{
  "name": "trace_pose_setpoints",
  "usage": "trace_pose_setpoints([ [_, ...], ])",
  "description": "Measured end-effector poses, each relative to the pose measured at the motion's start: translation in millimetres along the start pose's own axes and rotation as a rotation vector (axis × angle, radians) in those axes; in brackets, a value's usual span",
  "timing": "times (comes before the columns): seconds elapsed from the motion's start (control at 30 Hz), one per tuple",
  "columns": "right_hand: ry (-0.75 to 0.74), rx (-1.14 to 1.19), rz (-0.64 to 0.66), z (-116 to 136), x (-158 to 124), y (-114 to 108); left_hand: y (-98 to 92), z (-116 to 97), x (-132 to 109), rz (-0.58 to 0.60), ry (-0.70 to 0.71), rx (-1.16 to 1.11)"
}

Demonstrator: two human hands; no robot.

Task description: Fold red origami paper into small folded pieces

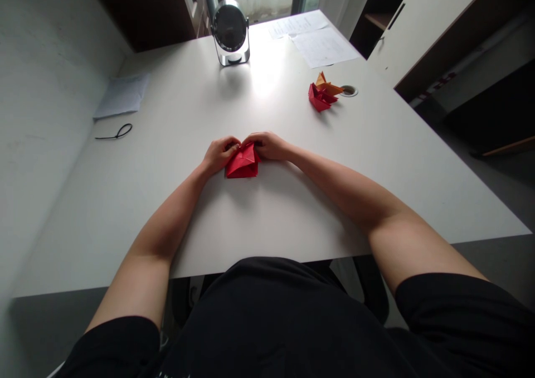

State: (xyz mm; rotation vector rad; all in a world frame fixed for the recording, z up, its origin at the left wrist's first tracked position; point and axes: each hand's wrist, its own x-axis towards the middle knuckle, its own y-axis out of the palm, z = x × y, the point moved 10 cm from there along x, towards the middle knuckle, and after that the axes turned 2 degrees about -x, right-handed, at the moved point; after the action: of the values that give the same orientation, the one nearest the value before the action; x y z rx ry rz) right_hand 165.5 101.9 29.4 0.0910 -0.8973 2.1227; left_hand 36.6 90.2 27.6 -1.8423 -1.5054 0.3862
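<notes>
A red sheet of folded origami paper (243, 163) is held at the middle of the white table, creased and partly opened into a pocket that faces me. At its far left edge my left hand (221, 152) pinches the paper between thumb and fingers. My right hand (270, 145) grips the far right edge, its fingertips almost meeting those of the left. Fingers cover the paper's upper corners, so the folds there are hidden.
Finished-looking red and orange origami pieces (322, 93) stand at the right, beside a round cable hole (349, 91). A round device on a metal stand (230, 29) is at the back. Paper sheets (324, 46), a plastic packet (122, 95) and a black cable tie (119, 134) lie around.
</notes>
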Motion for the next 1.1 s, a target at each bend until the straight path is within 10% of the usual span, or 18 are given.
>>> trace_pose_setpoints([
  [1.1,0.013,0.011,0.011,1.2,-0.2,0.2,0.9,-6.1,-1.1,0.035,0.006,-0.004],
])
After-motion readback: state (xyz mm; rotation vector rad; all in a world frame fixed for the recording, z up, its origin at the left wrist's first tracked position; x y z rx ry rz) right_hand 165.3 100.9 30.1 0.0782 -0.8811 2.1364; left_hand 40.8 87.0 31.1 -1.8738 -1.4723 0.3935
